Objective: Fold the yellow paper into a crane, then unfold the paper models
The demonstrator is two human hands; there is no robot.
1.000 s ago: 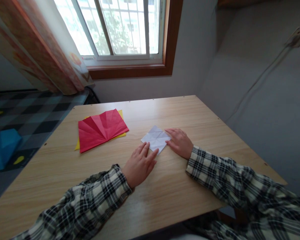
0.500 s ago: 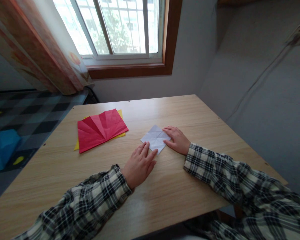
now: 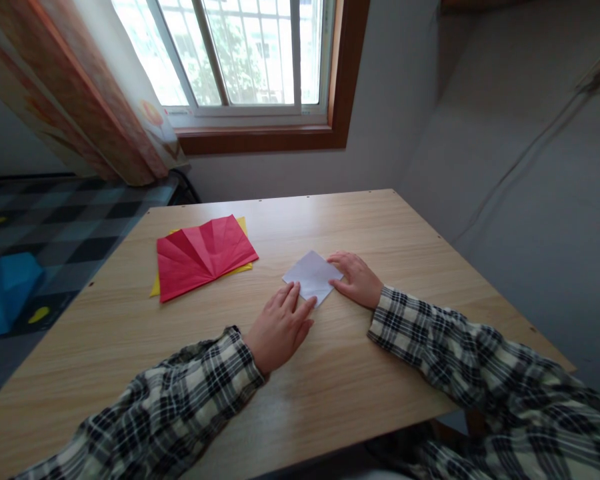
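A small white square of paper (image 3: pixel 313 273) lies on the wooden table, turned so one corner points toward me. My left hand (image 3: pixel 281 327) rests at its near left edge, fingers stretched out and tips touching the paper. At the right corner lies my right hand (image 3: pixel 357 279), with its thumb and fingers spread over the edge. Both hands are open and press lightly from above, without gripping. The underside of the paper is hidden.
Left of the hands, a creased red paper sheet (image 3: pixel 207 257) lies on top of a yellow sheet (image 3: pixel 243 227). Beyond the table's left edge, a blue paper piece (image 3: pixel 5 293) sits on a checked cloth (image 3: pixel 105 230). A window is behind the table.
Both hands hold nearly the same place on the white paper. Its crease lines showed clearly before; now its surface looks plain. The whole view has shifted slightly.
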